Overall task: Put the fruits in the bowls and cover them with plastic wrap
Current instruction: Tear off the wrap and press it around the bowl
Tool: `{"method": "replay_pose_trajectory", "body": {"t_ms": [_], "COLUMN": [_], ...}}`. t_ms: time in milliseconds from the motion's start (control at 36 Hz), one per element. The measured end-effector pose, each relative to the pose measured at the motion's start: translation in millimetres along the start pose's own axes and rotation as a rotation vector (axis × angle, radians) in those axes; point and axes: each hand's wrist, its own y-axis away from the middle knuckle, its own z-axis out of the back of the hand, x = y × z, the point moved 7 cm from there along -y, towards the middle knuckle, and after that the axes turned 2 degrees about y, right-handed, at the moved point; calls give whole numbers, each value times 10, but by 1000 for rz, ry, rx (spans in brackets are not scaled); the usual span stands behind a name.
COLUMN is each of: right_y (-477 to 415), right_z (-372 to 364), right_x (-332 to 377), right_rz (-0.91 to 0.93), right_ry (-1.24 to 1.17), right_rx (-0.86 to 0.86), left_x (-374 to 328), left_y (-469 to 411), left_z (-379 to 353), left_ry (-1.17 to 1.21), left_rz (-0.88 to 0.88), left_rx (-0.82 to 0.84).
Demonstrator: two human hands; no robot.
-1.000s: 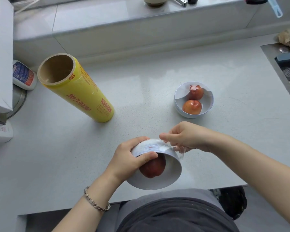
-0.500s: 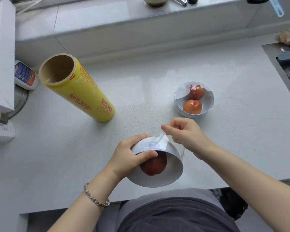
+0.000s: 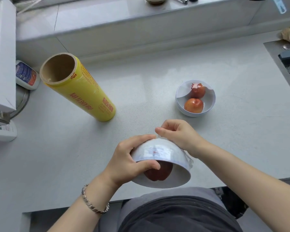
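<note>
Two bowls are showing on the grey counter [image 3: 141, 77]. Near bowl [image 3: 159, 154] is being held tilted at about 6 o'clock, just above the counter's front edge, mouth turned toward the person, base facing up and away. Left hand [image 3: 129, 161] is clamping it from the 9 o'clock side: fingers curling over the base, thumb pressing inside at the rim against a dark red fruit [image 3: 159, 173] sitting in the bowl. Right hand [image 3: 177, 136] is sitting at the bowl's 1 o'clock side, thumb and forefinger pinched together on an edge of plastic wrap [image 3: 188, 160]; thin clear film is showing crinkled along the bowl's right wall, how far it is reaching over the mouth is hard to tell. Far bowl [image 3: 181, 92] is standing upright at about 2 o'clock from the hands, well apart from them, holding two red-orange fruits [image 3: 193, 105], one behind the other; something glossy is showing over the rear one, unclear what. Yellow wrap roll [image 3: 84, 91] is lying at about 10 o'clock, cardboard core end facing the camera. Small white bottle [image 3: 26, 75] is lying at far 9 to 10 o'clock beside the roll's open end. Left wrist is wearing a metal bracelet [image 3: 94, 203].
</note>
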Motion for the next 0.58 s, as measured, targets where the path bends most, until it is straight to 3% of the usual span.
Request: {"method": "replay_pose_trajectory", "body": {"t_ms": [83, 194, 278, 361, 472, 528, 583], "right_y": [23, 84, 88, 49, 174, 353, 535], "right_z": [-17, -128, -103, 92, 497, 474, 303], "right_x": [-34, -176, -222, -213, 110, 385, 589], "right_rz": [-56, -267, -277, -196, 59, 220, 357], "right_ry": [13, 38, 117, 226, 33, -60, 23], "right_rx": [54, 256, 292, 181, -146, -84, 69], "left_x": [-12, 29, 57, 93, 125, 134, 132], "left_y": [1, 57, 109, 134, 134, 123, 106], "left_z": [-25, -50, -44, 59, 258, 299, 298], "left_ry": [69, 183, 176, 194, 191, 171, 152], "left_rz": [1, 27, 27, 46, 40, 42, 40], "left_rx": [-1, 8, -3, -97, -208, -219, -212]}}
